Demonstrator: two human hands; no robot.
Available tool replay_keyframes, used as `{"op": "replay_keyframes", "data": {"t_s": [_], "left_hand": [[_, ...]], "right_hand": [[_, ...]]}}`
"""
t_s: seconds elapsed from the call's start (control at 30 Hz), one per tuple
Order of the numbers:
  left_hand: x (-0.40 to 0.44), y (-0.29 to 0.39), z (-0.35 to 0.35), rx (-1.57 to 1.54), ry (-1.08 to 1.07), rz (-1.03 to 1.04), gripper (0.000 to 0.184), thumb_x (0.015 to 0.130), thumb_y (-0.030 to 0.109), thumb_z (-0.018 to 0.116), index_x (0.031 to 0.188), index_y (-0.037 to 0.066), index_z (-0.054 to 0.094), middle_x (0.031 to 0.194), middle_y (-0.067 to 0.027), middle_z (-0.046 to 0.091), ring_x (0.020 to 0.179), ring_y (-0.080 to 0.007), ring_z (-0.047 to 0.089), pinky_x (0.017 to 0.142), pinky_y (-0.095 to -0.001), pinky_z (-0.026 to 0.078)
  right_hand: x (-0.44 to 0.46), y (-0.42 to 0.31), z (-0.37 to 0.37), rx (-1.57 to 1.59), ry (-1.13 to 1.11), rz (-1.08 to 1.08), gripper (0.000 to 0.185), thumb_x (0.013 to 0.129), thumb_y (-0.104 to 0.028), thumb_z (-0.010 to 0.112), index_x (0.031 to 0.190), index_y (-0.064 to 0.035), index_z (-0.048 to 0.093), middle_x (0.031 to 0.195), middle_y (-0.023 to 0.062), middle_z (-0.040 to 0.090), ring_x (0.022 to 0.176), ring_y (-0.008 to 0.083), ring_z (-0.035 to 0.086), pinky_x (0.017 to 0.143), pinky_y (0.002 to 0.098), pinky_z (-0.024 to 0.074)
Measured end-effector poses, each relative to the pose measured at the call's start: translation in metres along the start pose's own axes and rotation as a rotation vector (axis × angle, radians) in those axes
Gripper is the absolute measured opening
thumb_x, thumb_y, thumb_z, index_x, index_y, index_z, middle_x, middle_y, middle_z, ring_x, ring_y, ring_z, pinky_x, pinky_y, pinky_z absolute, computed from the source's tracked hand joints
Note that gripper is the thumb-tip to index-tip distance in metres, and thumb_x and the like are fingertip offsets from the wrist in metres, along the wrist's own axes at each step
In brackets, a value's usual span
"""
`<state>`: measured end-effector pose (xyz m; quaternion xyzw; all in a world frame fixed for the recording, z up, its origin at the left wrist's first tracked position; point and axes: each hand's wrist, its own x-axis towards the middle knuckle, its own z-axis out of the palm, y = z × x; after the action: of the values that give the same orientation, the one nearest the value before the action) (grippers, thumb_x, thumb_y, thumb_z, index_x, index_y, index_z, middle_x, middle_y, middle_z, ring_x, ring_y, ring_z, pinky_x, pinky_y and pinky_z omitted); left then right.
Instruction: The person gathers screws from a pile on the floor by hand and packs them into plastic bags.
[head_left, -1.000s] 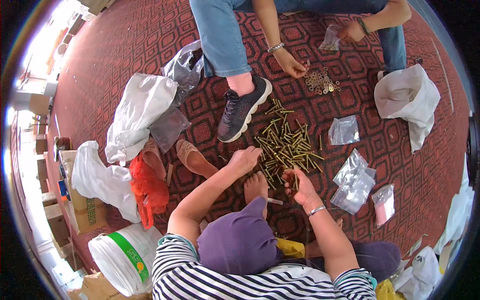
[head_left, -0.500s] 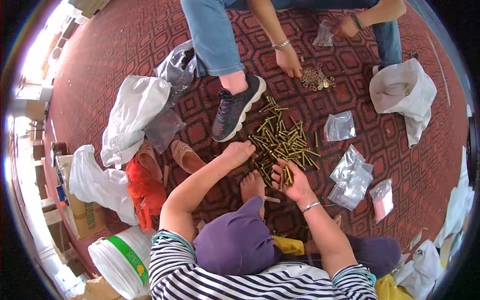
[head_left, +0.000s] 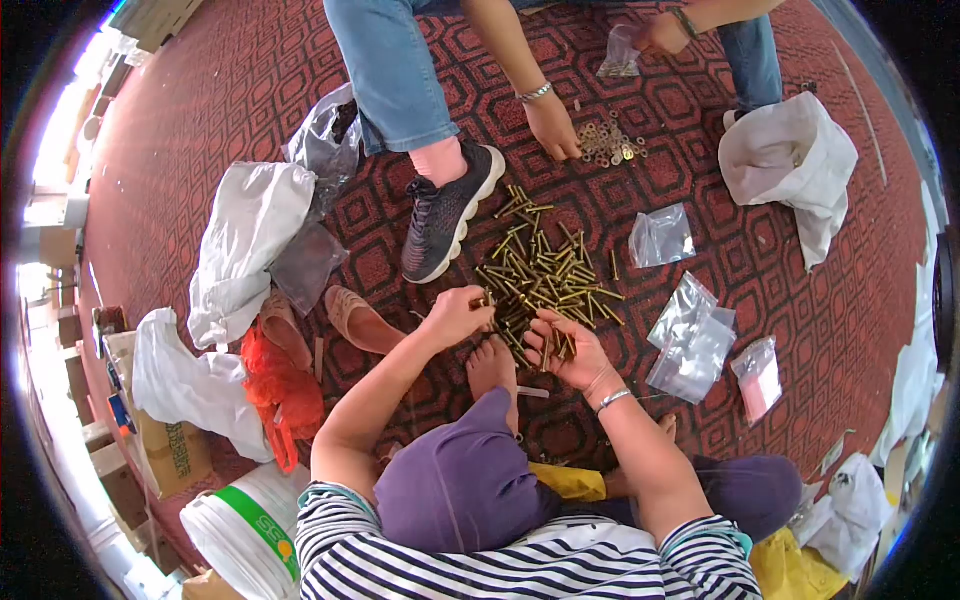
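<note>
A loose pile of long brass-coloured bolts [head_left: 545,270] lies on the patterned red carpet in front of me. My left hand [head_left: 455,320] is at the pile's left edge, its fingers closed around bolts whose ends show at the fingertips. To the right, my right hand [head_left: 578,360] is palm up at the near edge of the pile, with several bolts lying across its curled fingers. How many bolts each hand has, I cannot tell. My bare foot [head_left: 492,367] rests between the two hands.
Across from me, a co-worker's hand [head_left: 553,130] is beside a heap of washers [head_left: 610,143]; their other hand [head_left: 660,35] holds a small clear bag [head_left: 620,50]. Clear zip bags [head_left: 690,340] and a white sack [head_left: 785,155] lie right. Slippers [head_left: 360,322] and a white bucket [head_left: 235,525] are left.
My left hand has drawn back slightly from the pile, with bolts showing in its fingers. My right hand has turned a little, still holding bolts. The whole view has shifted slightly.
</note>
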<state>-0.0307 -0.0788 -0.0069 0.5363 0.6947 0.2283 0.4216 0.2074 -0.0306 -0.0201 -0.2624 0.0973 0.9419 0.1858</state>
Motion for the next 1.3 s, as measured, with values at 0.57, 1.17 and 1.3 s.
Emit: {"op": "replay_keyframes", "data": {"t_s": [0.57, 1.17, 1.3], "left_hand": [[-0.034, 0.101, 0.006, -0.510, -0.227, -0.168, 0.019, 0.076, 0.007, 0.059, 0.093, -0.001, 0.062, 0.068, -0.0061, 0.060, 0.057, -0.0121, 0.055, 0.051, -0.0221, 0.042], [0.001, -0.028, 0.018, 0.705, 0.152, 0.327, 0.010, 0.075, 0.008, 0.055, 0.083, 0.009, 0.061, 0.089, -0.0101, 0.061, 0.065, -0.0290, 0.059, 0.059, -0.0355, 0.049], [0.002, -0.049, 0.022, 0.832, 0.063, 0.265, 0.005, 0.076, 0.010, 0.054, 0.075, 0.010, 0.059, 0.086, -0.0084, 0.060, 0.063, -0.0300, 0.057, 0.058, -0.0365, 0.048]], "right_hand": [[0.002, 0.003, 0.006, 0.009, 0.065, -0.031, 0.043, 0.083, -0.018, 0.038, 0.118, 0.0002, 0.056, 0.113, 0.0158, 0.061, 0.103, 0.0282, 0.058, 0.093, 0.0400, 0.0407], [0.004, -0.004, -0.019, 0.050, -0.036, 0.096, 0.033, 0.089, -0.017, 0.038, 0.113, -0.0048, 0.057, 0.095, 0.0113, 0.066, 0.060, 0.0187, 0.055, 0.046, 0.0285, 0.0416], [0.003, -0.001, -0.014, -0.018, 0.022, 0.063, 0.032, 0.090, -0.017, 0.039, 0.113, -0.0058, 0.057, 0.094, 0.0109, 0.066, 0.064, 0.0205, 0.059, 0.049, 0.0296, 0.0459]]}}
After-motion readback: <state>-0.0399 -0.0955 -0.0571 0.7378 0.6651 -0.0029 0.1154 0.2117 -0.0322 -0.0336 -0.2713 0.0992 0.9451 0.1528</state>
